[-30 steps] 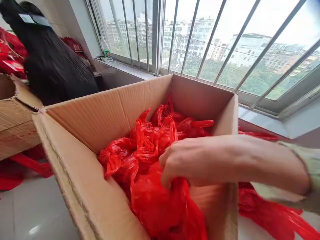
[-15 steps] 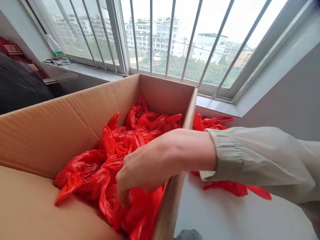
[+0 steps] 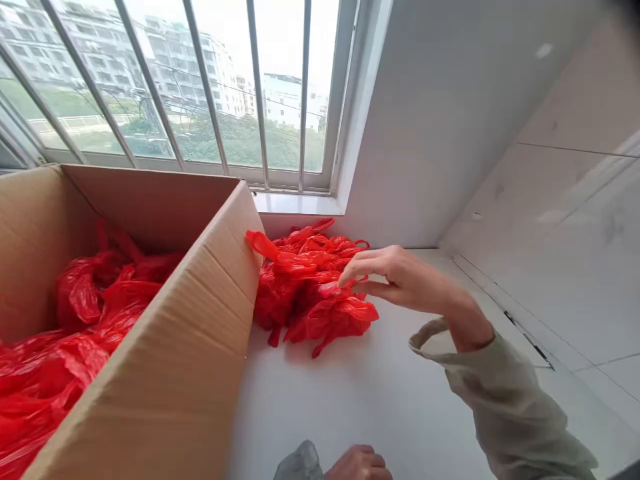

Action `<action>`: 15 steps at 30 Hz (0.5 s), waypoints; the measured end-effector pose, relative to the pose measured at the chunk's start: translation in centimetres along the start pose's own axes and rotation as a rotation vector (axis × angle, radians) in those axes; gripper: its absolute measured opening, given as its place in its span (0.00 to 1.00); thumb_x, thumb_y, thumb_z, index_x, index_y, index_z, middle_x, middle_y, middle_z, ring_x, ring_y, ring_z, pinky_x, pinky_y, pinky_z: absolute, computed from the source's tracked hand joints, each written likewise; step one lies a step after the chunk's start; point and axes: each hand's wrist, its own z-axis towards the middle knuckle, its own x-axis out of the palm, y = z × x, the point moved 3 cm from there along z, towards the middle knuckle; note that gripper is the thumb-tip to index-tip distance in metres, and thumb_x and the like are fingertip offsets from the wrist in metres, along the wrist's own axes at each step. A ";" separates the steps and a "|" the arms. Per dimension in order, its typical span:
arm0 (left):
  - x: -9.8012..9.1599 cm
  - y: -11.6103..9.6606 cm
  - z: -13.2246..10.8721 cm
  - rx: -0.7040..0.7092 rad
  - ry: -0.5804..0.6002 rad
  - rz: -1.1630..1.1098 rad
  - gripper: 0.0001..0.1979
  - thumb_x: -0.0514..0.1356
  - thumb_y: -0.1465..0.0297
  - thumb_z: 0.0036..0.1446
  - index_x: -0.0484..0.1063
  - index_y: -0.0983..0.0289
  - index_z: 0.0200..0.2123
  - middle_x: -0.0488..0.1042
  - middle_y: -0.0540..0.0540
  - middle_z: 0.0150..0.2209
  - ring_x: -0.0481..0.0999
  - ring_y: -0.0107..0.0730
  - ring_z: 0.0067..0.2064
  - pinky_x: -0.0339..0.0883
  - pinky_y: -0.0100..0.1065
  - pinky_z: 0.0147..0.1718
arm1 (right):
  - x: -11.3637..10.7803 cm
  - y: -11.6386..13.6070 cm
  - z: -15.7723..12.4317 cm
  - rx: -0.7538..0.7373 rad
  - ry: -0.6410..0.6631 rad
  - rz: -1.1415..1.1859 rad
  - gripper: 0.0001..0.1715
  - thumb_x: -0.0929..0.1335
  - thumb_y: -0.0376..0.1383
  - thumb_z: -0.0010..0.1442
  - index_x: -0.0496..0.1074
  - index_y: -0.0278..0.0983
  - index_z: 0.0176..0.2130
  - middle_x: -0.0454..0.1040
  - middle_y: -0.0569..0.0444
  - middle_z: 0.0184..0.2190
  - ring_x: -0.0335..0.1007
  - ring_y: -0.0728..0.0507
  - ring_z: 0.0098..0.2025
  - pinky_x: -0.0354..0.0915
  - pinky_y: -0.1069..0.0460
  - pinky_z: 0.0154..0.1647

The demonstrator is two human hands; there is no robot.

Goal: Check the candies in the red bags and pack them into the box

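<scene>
A heap of crumpled red plastic bags (image 3: 313,280) lies on the white surface against the box's outer right side. Over the right edge of this heap, my right hand (image 3: 395,277) reaches in from the right, open, with thumb and fingers apart. Its fingertips are close to the bags; whether they touch cannot be made out. At the bottom edge, my left hand (image 3: 357,465) is a closed fist, partly cut off, and what it may hold is hidden. More red plastic bags (image 3: 90,333) lie inside the cardboard box (image 3: 200,347) on the left.
Behind the box is a barred window (image 3: 210,100) with a white sill (image 3: 300,203). A grey wall (image 3: 425,120) stands behind the heap, and a pale tiled wall (image 3: 565,213) is on the right. The white surface (image 3: 310,393) extends in front of the bags.
My right hand has left the inside of the box and moved right to the outside heap, its fingers now apart. The view has turned right, and my left fist now shows below.
</scene>
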 end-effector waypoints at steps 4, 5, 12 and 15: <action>-0.1 0.4 0.2 0.020 -0.121 0.022 0.33 0.32 0.59 0.73 0.45 0.63 0.14 0.45 0.47 0.11 0.44 0.23 0.14 0.46 0.27 0.13 | 5.8 -8.7 -7.8 0.569 -0.080 0.140 0.07 0.68 0.31 0.60 0.77 0.40 0.37 0.78 0.56 0.37 0.73 0.46 0.41 0.66 0.52 0.42; -0.6 0.3 0.3 0.030 -0.150 0.032 0.32 0.30 0.61 0.73 0.44 0.63 0.14 0.46 0.47 0.12 0.45 0.24 0.14 0.45 0.28 0.14 | 7.4 -10.0 -8.8 0.618 -0.100 0.142 0.07 0.69 0.32 0.58 0.77 0.40 0.38 0.78 0.54 0.39 0.73 0.44 0.43 0.66 0.51 0.42; -3.6 -0.6 1.7 0.109 -0.265 0.117 0.30 0.36 0.67 0.73 0.53 0.62 0.16 0.55 0.49 0.14 0.50 0.29 0.18 0.46 0.33 0.18 | 15.1 -12.7 -8.5 0.730 -0.278 0.122 0.23 0.73 0.34 0.50 0.72 0.36 0.48 0.72 0.45 0.48 0.71 0.40 0.45 0.66 0.49 0.43; -5.0 -0.9 2.8 0.061 -0.280 0.121 0.27 0.37 0.69 0.72 0.55 0.61 0.18 0.57 0.50 0.16 0.52 0.31 0.20 0.49 0.35 0.20 | 15.5 -12.8 -9.5 0.719 -0.333 0.139 0.09 0.65 0.26 0.53 0.72 0.38 0.33 0.75 0.53 0.35 0.72 0.44 0.36 0.65 0.51 0.38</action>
